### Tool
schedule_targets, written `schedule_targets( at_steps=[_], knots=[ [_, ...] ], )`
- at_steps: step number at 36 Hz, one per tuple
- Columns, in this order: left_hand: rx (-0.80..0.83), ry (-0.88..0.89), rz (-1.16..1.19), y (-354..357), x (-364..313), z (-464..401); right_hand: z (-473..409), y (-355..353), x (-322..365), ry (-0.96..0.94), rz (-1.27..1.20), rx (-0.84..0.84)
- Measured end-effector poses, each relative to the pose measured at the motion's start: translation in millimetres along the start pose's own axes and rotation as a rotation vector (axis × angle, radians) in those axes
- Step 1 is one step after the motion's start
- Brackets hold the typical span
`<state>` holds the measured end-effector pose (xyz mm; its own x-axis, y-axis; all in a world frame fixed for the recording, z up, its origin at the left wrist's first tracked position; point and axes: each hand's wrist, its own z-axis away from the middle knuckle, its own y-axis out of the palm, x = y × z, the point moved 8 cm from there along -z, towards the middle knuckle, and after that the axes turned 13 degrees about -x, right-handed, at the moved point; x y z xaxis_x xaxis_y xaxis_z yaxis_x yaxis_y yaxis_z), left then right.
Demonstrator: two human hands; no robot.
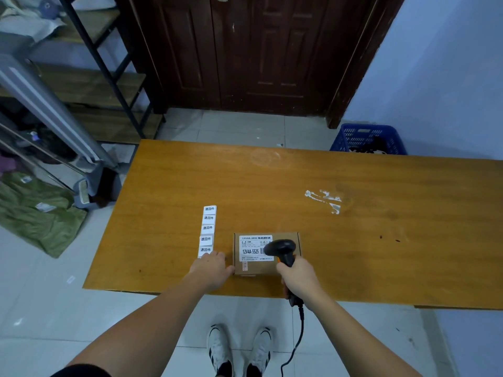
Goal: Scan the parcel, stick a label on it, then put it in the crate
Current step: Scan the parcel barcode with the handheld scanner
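Observation:
A small brown cardboard parcel [254, 265] with a white printed label lies near the front edge of the wooden table [353, 227]. My right hand [298, 276] grips a black corded barcode scanner [281, 250], whose head hovers over the parcel's label. My left hand [213, 268] rests flat on the table, fingertips on the near end of a strip of white stickers [208, 228], thumb touching the parcel's left side. A blue plastic crate [368, 138] stands on the floor beyond the table's far right edge.
A dark wooden door is behind the table. Metal shelving, a green bag [38, 213] and a brush stand at the left. Torn white tape residue [325, 200] marks the tabletop. The scanner's cable hangs down past my shoes.

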<state>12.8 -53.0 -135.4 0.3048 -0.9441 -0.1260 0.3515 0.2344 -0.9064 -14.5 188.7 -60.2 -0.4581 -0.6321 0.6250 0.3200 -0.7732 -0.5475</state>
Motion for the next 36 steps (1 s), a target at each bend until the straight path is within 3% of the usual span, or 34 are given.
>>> schedule_targets(
  at_steps=[24,29,36],
  knots=[
    [0.008,-0.005,-0.011,-10,-9,3,-2,-5,-2,-0.02,-0.042,0.027],
    [0.005,-0.007,-0.008,-10,-8,4,-24,-30,-14,-0.016,-0.052,-0.13],
    [-0.001,-0.023,0.004,-8,-3,6,-69,-79,-42,-0.025,0.127,-0.327]
  ],
)
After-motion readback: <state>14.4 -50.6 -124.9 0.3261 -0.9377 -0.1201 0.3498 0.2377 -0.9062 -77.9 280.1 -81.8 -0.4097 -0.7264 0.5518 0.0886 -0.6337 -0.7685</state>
